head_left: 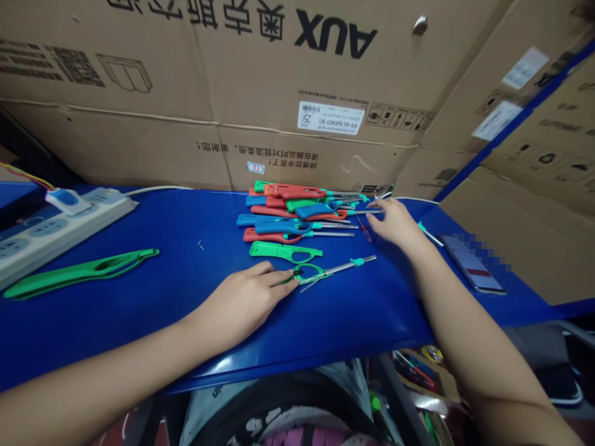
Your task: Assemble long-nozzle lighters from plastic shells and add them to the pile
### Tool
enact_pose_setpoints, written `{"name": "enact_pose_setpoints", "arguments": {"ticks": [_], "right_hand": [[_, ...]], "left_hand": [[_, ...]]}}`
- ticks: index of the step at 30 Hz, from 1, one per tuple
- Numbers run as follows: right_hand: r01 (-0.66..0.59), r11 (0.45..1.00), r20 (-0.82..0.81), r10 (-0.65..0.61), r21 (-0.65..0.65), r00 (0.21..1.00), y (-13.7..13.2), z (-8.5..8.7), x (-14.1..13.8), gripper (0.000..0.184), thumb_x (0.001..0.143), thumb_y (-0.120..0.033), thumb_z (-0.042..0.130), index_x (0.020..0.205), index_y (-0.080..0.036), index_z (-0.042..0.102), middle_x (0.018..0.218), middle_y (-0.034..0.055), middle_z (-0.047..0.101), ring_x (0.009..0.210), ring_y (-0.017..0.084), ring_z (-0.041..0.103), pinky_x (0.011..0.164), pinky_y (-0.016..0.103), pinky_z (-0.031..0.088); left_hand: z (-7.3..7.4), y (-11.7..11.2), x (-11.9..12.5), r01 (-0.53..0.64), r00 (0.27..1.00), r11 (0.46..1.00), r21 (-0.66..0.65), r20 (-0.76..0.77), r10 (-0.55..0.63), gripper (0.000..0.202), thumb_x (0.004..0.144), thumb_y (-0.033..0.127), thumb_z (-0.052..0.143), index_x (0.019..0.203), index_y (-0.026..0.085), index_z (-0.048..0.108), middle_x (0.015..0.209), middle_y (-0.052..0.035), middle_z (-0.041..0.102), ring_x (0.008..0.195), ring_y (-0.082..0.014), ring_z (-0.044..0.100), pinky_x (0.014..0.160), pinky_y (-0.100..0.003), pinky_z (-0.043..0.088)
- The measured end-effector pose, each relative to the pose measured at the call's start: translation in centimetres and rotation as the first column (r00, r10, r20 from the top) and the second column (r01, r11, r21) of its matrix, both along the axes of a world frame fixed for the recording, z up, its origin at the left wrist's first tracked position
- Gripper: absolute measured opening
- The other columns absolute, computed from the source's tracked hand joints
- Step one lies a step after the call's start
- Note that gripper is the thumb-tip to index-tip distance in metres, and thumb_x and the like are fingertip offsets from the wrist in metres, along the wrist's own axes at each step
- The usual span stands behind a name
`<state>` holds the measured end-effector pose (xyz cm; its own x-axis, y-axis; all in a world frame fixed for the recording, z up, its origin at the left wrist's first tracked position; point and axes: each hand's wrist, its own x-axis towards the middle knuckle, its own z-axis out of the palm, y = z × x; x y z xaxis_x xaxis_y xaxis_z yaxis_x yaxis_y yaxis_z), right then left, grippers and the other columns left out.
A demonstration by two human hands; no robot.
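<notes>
My left hand [248, 300] lies over the handle end of an opened green long-nosed lighter [312, 272], its fingers closed on it. The lighter's metal tube points to the upper right and has a teal collar. The handle's rear is hidden under the hand. Just above lies a loose green handle shell [283, 251]. My right hand [395, 223] is by the tube ends of a stack of red, blue and green lighters [297, 210], thumb and fingers apart. A small screwdriver [367, 232] with a dark reddish handle lies just below its fingers.
A green shell piece [83, 272] lies at left near a white power strip [69, 220]. Tiny screws [201, 245] lie mid-table. At right are a phone [471, 263] and a metal tube with a teal collar [431, 234]. Cardboard [260, 80] walls the blue table's back.
</notes>
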<state>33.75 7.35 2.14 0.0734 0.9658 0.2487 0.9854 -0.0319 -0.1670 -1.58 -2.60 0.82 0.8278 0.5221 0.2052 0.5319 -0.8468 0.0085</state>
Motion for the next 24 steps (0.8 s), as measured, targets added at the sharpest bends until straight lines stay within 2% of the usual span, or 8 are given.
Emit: {"name": "enact_pose_setpoints", "arguments": {"ticks": [2,5,7,9,12,16,20,24], "right_hand": [[0.105,0.994,0.007,-0.104,-0.040,0.995,0.8,-0.2,1.7,0.036,0.086,-0.026,0.062,0.119,-0.013,0.069,0.122,0.0221,0.063,0.115,0.038,0.060,0.102,0.050,0.046],[0.164,0.984,0.007,-0.164,-0.063,0.986,2.0,-0.4,3.2,0.034,0.083,-0.023,0.065,0.114,-0.011,0.072,0.120,0.0263,0.064,0.112,0.044,0.061,0.095,0.057,0.049],[0.146,0.988,-0.002,-0.146,-0.059,0.989,3.2,-0.5,3.6,0.033,0.083,-0.020,0.064,0.114,-0.013,0.072,0.124,0.0237,0.064,0.116,0.041,0.061,0.097,0.052,0.049],[0.101,0.993,-0.020,-0.102,-0.057,0.995,4.6,-0.4,3.7,0.033,0.085,-0.018,0.063,0.116,-0.016,0.072,0.125,0.0180,0.066,0.116,0.033,0.062,0.100,0.042,0.050],[0.044,0.996,-0.045,-0.047,-0.082,0.998,6.8,-0.4,3.6,0.036,0.086,-0.011,0.059,0.119,-0.016,0.072,0.117,0.0109,0.072,0.103,0.022,0.068,0.094,0.029,0.052],[-0.001,0.996,-0.018,0.000,-0.090,1.000,8.5,-0.7,3.7,0.040,0.082,-0.005,0.060,0.117,-0.017,0.074,0.119,0.0098,0.071,0.106,0.021,0.066,0.102,0.029,0.046],[0.004,0.995,0.014,-0.002,-0.097,1.000,8.8,-1.2,4.2,0.029,0.087,-0.010,0.063,0.114,-0.014,0.074,0.123,0.0126,0.067,0.115,0.023,0.062,0.107,0.032,0.044],[0.050,0.989,0.034,-0.045,-0.141,0.998,8.8,-1.3,4.8,0.029,0.097,-0.031,0.062,0.122,-0.016,0.064,0.127,0.0108,0.063,0.111,0.023,0.063,0.097,0.043,0.053]], "left_hand": [[0.1,0.0,0.0,0.006,1.000,1.000,-0.024,0.023,-0.005,0.039,0.098,0.012,0.049,0.133,0.017,0.064,0.128,-0.0086,0.070,0.102,-0.0248,0.065,0.086,-0.038,0.060],[0.2,0.0,0.0,-0.009,0.999,0.999,-0.043,0.047,0.011,0.044,0.097,0.008,0.046,0.139,0.015,0.058,0.117,-0.0112,0.074,0.098,-0.0232,0.068,0.082,-0.035,0.061],[0.3,0.0,0.0,-0.013,0.999,0.999,-0.041,0.037,0.014,0.047,0.094,0.005,0.046,0.139,0.012,0.057,0.111,-0.0130,0.075,0.096,-0.0236,0.069,0.080,-0.034,0.061],[0.3,0.0,-0.1,-0.007,1.000,0.999,-0.033,0.005,0.007,0.049,0.091,0.004,0.048,0.139,0.009,0.056,0.109,-0.0146,0.075,0.095,-0.0250,0.070,0.078,-0.035,0.061],[0.2,0.0,-0.2,0.006,1.000,1.000,-0.004,-0.028,-0.006,0.050,0.090,0.004,0.050,0.139,0.009,0.056,0.111,-0.0158,0.074,0.094,-0.0261,0.070,0.076,-0.036,0.062],[0.2,0.1,-0.2,-0.004,1.000,1.000,0.022,-0.027,0.005,0.045,0.093,0.007,0.047,0.137,0.009,0.058,0.106,-0.0152,0.075,0.090,-0.0253,0.071,0.072,-0.036,0.062],[0.6,0.1,-0.2,-0.026,1.000,1.000,0.009,0.003,0.026,0.041,0.096,0.010,0.048,0.135,0.012,0.060,0.100,-0.0131,0.075,0.088,-0.0237,0.071,0.072,-0.033,0.061],[0.9,0.1,-0.2,-0.029,0.999,0.999,-0.015,0.039,0.030,0.038,0.096,0.011,0.049,0.131,0.014,0.063,0.097,-0.0112,0.075,0.086,-0.0230,0.071,0.071,-0.031,0.060]]}}
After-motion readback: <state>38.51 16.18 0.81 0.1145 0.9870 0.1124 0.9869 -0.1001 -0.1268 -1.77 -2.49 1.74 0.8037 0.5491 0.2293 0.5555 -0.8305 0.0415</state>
